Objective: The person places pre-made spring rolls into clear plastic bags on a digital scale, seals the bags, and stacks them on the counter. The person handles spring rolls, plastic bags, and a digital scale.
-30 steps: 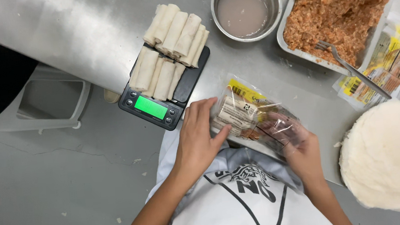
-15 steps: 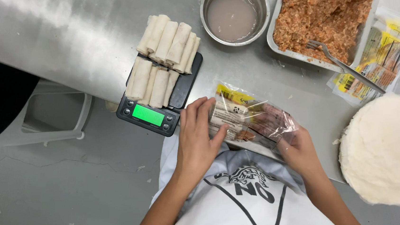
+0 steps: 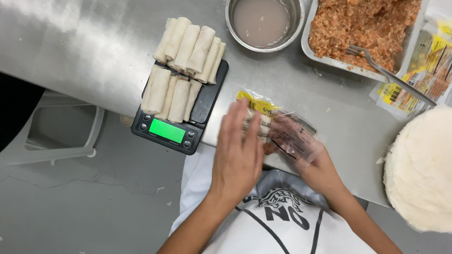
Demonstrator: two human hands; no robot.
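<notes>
Filled clear bag (image 3: 277, 131) at near desk (image 3: 69, 53) edge, between both hands.

Left hand (image 3: 237, 153) flat over bag's left end, fingers straight, slightly spread, not clamped. Right hand (image 3: 314, 160) under bag's right end; fingers hidden behind plastic, closure not discernible. Risks: bag close to desk edge, liable to slide off under a sideways push; slack plastic liable to tear or spill rolls if pressed hard. Scale (image 3: 174, 120) overhanging edge, rolls (image 3: 183, 60) stacked loose on top, easily knocked by left elbow. Bowl (image 3: 264, 14), filling tray (image 3: 373, 13), wrapper stack (image 3: 439, 166) well apart.
</notes>
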